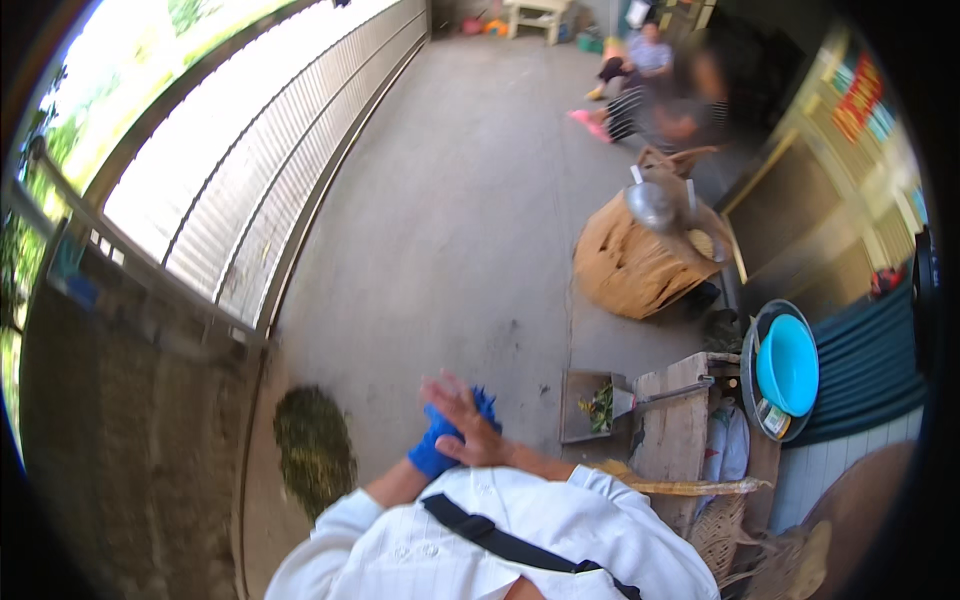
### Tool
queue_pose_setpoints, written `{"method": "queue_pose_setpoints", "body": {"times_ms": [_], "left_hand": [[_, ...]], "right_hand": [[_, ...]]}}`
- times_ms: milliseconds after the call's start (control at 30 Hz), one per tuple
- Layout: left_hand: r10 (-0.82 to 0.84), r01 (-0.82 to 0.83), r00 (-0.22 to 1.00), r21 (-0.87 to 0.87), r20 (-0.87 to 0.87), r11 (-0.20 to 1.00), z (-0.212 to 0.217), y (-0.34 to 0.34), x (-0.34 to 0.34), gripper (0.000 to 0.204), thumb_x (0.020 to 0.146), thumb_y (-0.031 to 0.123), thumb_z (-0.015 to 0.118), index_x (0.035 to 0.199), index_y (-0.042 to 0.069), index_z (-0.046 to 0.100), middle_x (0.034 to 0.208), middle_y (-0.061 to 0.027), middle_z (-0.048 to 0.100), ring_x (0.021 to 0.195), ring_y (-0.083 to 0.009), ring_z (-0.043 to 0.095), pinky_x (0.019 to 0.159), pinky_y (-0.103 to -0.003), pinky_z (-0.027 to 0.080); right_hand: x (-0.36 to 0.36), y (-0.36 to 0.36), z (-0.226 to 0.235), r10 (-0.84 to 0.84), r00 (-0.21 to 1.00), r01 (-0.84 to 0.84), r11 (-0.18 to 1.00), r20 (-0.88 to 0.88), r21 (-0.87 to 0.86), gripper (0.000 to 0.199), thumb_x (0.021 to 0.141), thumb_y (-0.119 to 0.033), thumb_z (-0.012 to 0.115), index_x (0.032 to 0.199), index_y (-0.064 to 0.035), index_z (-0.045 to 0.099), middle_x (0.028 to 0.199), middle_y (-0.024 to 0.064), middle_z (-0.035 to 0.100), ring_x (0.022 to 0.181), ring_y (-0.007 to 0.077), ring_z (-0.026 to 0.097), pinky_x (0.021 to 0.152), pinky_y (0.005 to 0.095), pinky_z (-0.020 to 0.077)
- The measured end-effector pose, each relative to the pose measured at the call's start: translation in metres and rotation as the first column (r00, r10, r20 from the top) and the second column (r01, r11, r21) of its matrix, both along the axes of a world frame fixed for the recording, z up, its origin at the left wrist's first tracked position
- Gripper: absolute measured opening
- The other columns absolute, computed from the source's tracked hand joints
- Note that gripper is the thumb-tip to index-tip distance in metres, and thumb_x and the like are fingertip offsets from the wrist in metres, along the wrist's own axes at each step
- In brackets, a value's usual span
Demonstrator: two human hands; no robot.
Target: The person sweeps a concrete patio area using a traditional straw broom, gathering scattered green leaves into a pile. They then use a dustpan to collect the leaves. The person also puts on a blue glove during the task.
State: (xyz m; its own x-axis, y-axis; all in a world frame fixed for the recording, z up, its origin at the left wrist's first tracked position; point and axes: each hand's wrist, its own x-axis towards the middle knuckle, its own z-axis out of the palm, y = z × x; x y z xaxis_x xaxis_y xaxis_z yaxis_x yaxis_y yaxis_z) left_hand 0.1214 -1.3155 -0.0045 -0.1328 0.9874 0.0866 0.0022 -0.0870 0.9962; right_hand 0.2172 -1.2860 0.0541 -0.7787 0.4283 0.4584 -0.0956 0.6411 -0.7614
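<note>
My left hand (pixel 434 455) wears a blue glove and is in front of my chest. Blue fingertips stick up apart behind my right hand, which hides much of the glove. My bare right hand (pixel 474 432) crosses over the gloved one and touches it. Its fingers are stretched out toward the upper left, a little smeared by motion. Neither hand shows a separate object in it. White sleeves cover both arms, and a dark strap (pixel 490 530) runs across my white shirt.
A dark green heap (pixel 314 450) lies on the concrete floor at left, beside a low wall. At right are a dustpan (pixel 590 408) with leaves, a wooden bench (pixel 668 420) and a turquoise basin (pixel 787 366). Farther off, a tree-stump table (pixel 640 262) bears a metal bowl (pixel 650 205); people (pixel 650 95) sit behind.
</note>
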Motion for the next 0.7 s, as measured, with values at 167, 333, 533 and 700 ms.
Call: {"method": "queue_pose_setpoints", "body": {"times_ms": [167, 333, 533, 700], "left_hand": [[-0.077, 0.082, 0.988, 0.033, -0.136, 0.996, -0.012, 0.000, 0.002, 0.023, 0.086, 0.019, 0.052, 0.105, 0.006, 0.052, 0.096, -0.0098, 0.055, 0.086, -0.0221, 0.054, 0.075, -0.032, 0.044], [0.054, -0.056, 0.997, 0.046, 0.061, 0.997, -0.037, -0.010, -0.004, 0.022, 0.089, 0.019, 0.049, 0.106, 0.005, 0.051, 0.100, -0.0082, 0.056, 0.089, -0.0160, 0.053, 0.080, -0.029, 0.044], [-0.010, -0.074, 0.861, -0.145, -0.509, 0.987, 0.068, -0.016, -0.005, 0.017, 0.088, 0.019, 0.049, 0.100, 0.009, 0.055, 0.091, -0.0116, 0.058, 0.083, -0.0184, 0.056, 0.070, -0.031, 0.045], [0.167, -0.236, 0.944, -0.230, -0.284, 0.944, -0.001, -0.018, 0.043, 0.017, 0.086, 0.023, 0.051, 0.091, 0.010, 0.061, 0.088, -0.0100, 0.060, 0.085, -0.0209, 0.057, 0.074, -0.032, 0.043]], "right_hand": [[0.009, 0.005, -0.002, -0.059, 0.998, 0.059, 0.996, 0.005, -0.074, 0.058, 0.086, -0.031, 0.052, 0.131, 0.0008, 0.034, 0.135, 0.0190, 0.034, 0.124, 0.0359, 0.032, 0.102, 0.0437, 0.0231], [0.013, -0.015, -0.005, -0.363, 0.930, 0.295, 0.833, -0.059, -0.469, 0.031, 0.092, -0.031, 0.042, 0.100, -0.0031, 0.053, 0.094, 0.0161, 0.054, 0.088, 0.0232, 0.055, 0.074, 0.0320, 0.0453], [0.047, 0.005, -0.044, -0.088, 0.955, 0.272, -0.132, 0.285, -0.953, 0.044, 0.091, -0.040, 0.040, 0.056, -0.0125, 0.037, 0.040, 0.0025, 0.035, 0.034, 0.0127, 0.036, 0.032, 0.0269, 0.0255], [0.053, -0.005, -0.046, -0.239, 0.829, 0.559, 0.378, 0.505, -0.738, 0.034, 0.089, -0.040, 0.044, 0.086, -0.0079, 0.054, 0.074, 0.0071, 0.056, 0.059, 0.0143, 0.053, 0.051, 0.0308, 0.0428]]}}
